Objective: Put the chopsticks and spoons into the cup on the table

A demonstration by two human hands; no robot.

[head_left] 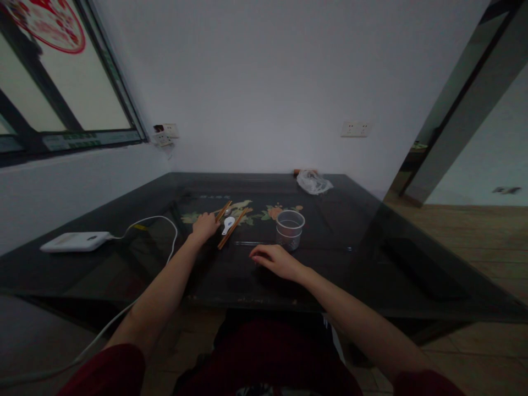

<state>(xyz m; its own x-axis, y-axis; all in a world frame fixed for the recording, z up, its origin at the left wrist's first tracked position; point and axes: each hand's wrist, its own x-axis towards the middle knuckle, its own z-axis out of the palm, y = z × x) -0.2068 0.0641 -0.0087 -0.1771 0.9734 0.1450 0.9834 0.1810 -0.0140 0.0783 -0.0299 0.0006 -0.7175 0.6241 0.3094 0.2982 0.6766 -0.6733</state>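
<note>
My left hand (pixel 205 226) is closed around the lower end of a pair of wooden chopsticks (pixel 225 210) whose tips point away from me. Just right of it lie a metal spoon (pixel 228 212), partly hidden, and a white spoon (pixel 228 224). A second pair of chopsticks (pixel 233 228) lies slantwise beside the white spoon. My right hand (pixel 278 262) hovers low or rests over the table's near part, fingers loosely bent, with nothing visible in them. Right behind it stands a clear plastic cup (pixel 290 226), upright.
The dark glossy table (pixel 342 275) has a floral pattern and meets the wall. A crumpled clear plastic bag (pixel 313 182) lies at the back. On the left is a white device (pixel 76 242) with a white cable (pixel 176 236) running past my left arm. A dark flat object (pixel 421 267) lies right.
</note>
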